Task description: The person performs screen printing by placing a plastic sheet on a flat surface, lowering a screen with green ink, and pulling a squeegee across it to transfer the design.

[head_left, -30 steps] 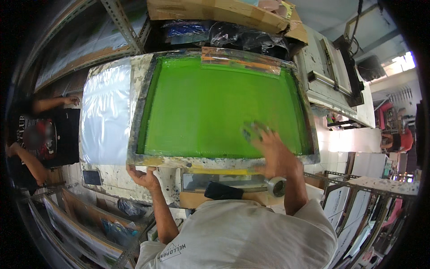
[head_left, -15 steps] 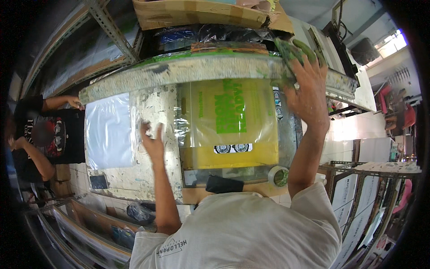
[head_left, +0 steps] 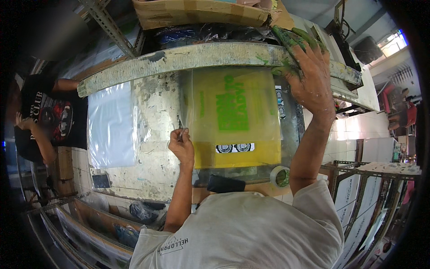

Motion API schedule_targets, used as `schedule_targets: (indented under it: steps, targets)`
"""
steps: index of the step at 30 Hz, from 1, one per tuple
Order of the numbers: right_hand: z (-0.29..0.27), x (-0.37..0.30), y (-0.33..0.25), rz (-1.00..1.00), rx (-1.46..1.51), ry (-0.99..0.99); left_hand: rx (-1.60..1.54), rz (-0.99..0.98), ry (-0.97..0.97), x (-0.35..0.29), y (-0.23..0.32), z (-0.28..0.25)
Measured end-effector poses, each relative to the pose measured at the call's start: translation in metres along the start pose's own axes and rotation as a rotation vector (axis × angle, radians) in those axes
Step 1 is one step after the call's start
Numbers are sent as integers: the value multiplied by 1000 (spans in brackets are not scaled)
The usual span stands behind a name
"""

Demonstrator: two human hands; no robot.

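Observation:
A clear plastic sheet point(head_left: 260, 107) printed with green block lettering lies over a yellow panel point(head_left: 264, 158) in front of me. My left hand point(head_left: 182, 150) is closed in a pinch at the sheet's near left edge. My right hand point(head_left: 312, 87) grips the long whitish, ink-stained edge of a raised screen frame point(head_left: 201, 57) near its right end. Green-stained pieces jut out by the fingers of that hand; their kind is unclear. The frame spans the work table above the sheet's far edge.
To the left lies a stack of clear plastic sheets point(head_left: 112, 130) on the paint-flecked table point(head_left: 154, 175). A tape roll point(head_left: 280, 175) and a black pouch point(head_left: 226, 183) are at the near edge. Another person point(head_left: 49, 116) stands at the left. A cardboard box point(head_left: 201, 13) stands beyond the frame.
My left hand has moved right, from open above the table to a pinch at the printed sheet's edge. The frame edge has risen slightly with my right hand still on it.

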State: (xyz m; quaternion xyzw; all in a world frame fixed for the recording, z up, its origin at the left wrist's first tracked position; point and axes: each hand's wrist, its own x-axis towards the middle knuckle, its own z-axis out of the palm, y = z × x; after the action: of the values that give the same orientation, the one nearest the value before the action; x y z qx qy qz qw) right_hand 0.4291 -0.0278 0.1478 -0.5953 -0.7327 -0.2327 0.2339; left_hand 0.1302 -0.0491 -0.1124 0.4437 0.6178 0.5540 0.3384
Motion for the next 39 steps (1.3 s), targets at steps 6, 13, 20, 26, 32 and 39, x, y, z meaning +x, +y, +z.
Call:
schedule_targets:
  steps: [6, 13, 20, 26, 32, 39]
  targets:
    - [-8, 5, -9, 139, 104, -168, -151, 61, 219, 43, 4, -25]
    - [3, -5, 0, 123, -12, -100, -112, 74, 531, 100, -35, -138]
    - [0, -4, -3, 118, -9, -129, 23, 19, 845, 127, -66, -271]
    - [0, -5, 0, 116, -51, -197, 960, 561, 964, 93, -32, -264]
    - [7, -9, 4, 129, -40, -131, 1131, 402, 296, 71, -55, -220]
    - [7, -9, 6, 107, -11, -109, 782, 123, 380, 86, -99, -241]
